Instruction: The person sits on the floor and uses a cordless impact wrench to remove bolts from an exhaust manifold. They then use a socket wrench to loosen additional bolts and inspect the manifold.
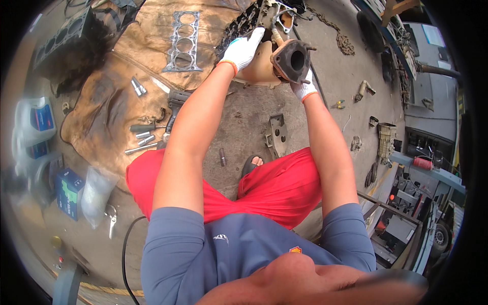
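An exhaust manifold [279, 63] with a dark, studded outlet flange is up in front of me. It has a tan heat shield [258, 66] and a sensor [277, 36] standing out of it. My left hand [242, 51], in a white knit glove, is closed on its left side, thumb uppermost. My right hand [306, 89], gloved too, grips from below and behind the flange, which hides most of its fingers. Beyond the manifold lies a dark metal engine part [240, 25], partly covered. A thin metal gasket [285, 20] is at the far end.
A head gasket [184, 44] lies on stained brown cardboard, near sockets [138, 87] and a power tool [178, 99]. An engine block [68, 38] stands far left. Jugs [38, 119] and a blue box [69, 193] are at left. A metal bracket [277, 134] and pliers [337, 104] lie on the floor.
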The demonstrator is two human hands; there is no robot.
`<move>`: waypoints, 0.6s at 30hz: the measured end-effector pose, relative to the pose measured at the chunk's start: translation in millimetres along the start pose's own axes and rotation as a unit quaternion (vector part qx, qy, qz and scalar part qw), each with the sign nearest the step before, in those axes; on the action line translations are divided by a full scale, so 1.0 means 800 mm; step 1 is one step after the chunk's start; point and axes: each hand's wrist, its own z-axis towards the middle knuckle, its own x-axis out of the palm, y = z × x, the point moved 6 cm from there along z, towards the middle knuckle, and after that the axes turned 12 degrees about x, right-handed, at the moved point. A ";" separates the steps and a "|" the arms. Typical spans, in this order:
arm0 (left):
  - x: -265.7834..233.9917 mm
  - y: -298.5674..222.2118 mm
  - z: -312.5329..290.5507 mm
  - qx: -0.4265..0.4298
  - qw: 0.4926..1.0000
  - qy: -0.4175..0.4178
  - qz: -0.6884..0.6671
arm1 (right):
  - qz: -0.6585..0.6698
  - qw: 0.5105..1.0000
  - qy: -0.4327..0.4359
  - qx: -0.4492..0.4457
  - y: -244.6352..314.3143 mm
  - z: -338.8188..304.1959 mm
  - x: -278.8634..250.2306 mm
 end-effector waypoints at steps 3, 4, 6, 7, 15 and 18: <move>0.004 -0.011 0.002 0.001 1.000 0.000 0.005 | 0.006 1.000 -0.003 -0.006 -0.005 0.003 -0.023; 0.008 -0.016 0.004 -0.001 1.000 0.005 0.004 | 0.007 1.000 -0.006 -0.010 -0.004 0.001 -0.035; 0.003 -0.021 0.002 0.025 0.999 -0.039 0.011 | 0.016 1.000 -0.009 -0.008 -0.005 -0.006 -0.025; 0.002 -0.013 0.002 0.016 0.999 -0.029 0.023 | 0.022 1.000 -0.013 -0.004 -0.005 -0.010 -0.010; 0.000 -0.011 0.008 0.029 0.997 -0.033 0.057 | -0.292 0.926 -0.045 -0.235 0.040 -0.051 0.119; -0.005 -0.008 0.007 0.019 0.997 -0.028 0.074 | -0.363 0.891 -0.052 -0.267 0.042 -0.046 0.122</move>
